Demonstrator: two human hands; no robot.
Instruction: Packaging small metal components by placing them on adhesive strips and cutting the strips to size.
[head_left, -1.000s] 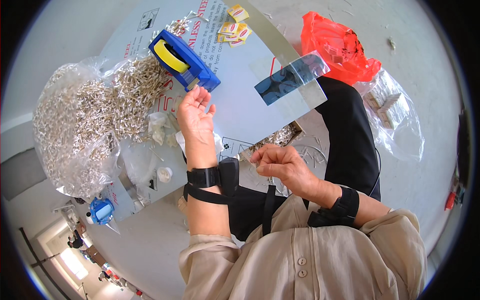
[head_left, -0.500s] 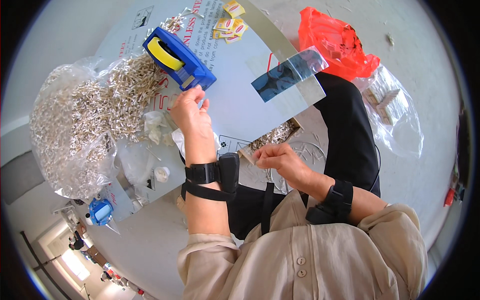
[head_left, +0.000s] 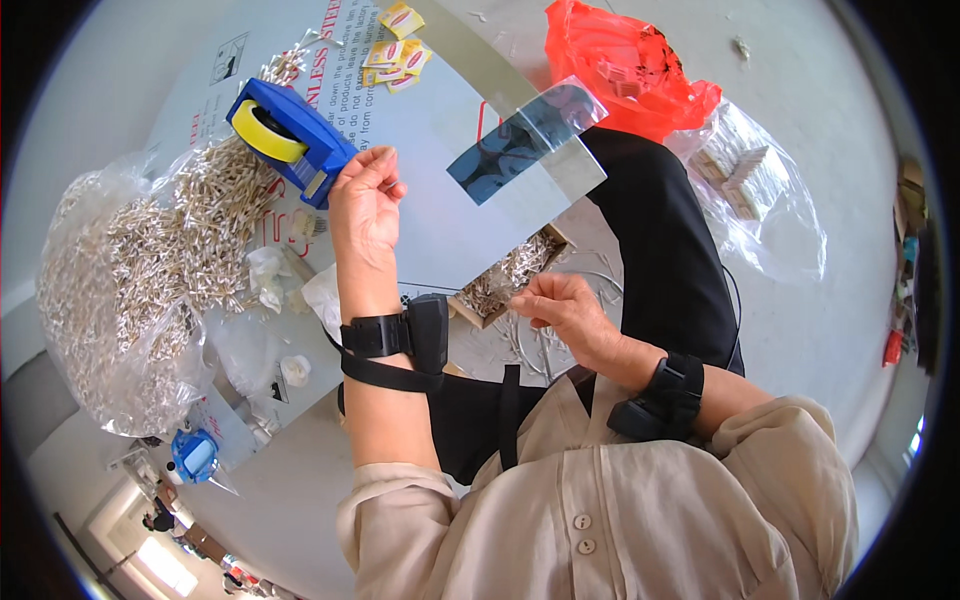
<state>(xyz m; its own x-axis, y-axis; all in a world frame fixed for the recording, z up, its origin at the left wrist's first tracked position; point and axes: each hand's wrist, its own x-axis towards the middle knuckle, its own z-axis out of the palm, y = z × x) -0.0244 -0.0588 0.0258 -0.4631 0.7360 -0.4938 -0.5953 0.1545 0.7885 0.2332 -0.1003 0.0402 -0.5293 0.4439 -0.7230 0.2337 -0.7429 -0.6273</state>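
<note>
My left hand [head_left: 365, 205] is closed in a pinch beside the cutter end of a blue tape dispenser [head_left: 300, 135]. What its fingertips hold, if anything, does not show clearly. A roll of yellow tape [head_left: 268, 135] sits in the dispenser. My right hand [head_left: 572, 315] is also pinched, held over the table's near edge by an open box of cotton swabs [head_left: 515, 268]. Something faint and see-through shows at its fingertips, too unclear to name. Left of the dispenser lies a large heap of cotton swabs [head_left: 215, 215], partly spilling from a clear plastic bag [head_left: 85, 300].
Small yellow-and-white packets [head_left: 402, 62] lie at the table's far side. Dark blue film [head_left: 510, 155] covers part of the right corner. Beyond it are a red plastic bag [head_left: 630, 70] and a clear bag of white packs [head_left: 745, 180]. A blue container [head_left: 195, 455] is at lower left.
The whole view has shifted, with the table now further left. Relative to the dispenser, my left hand has moved right, away from the cutter. My right hand stays pinched near the box.
</note>
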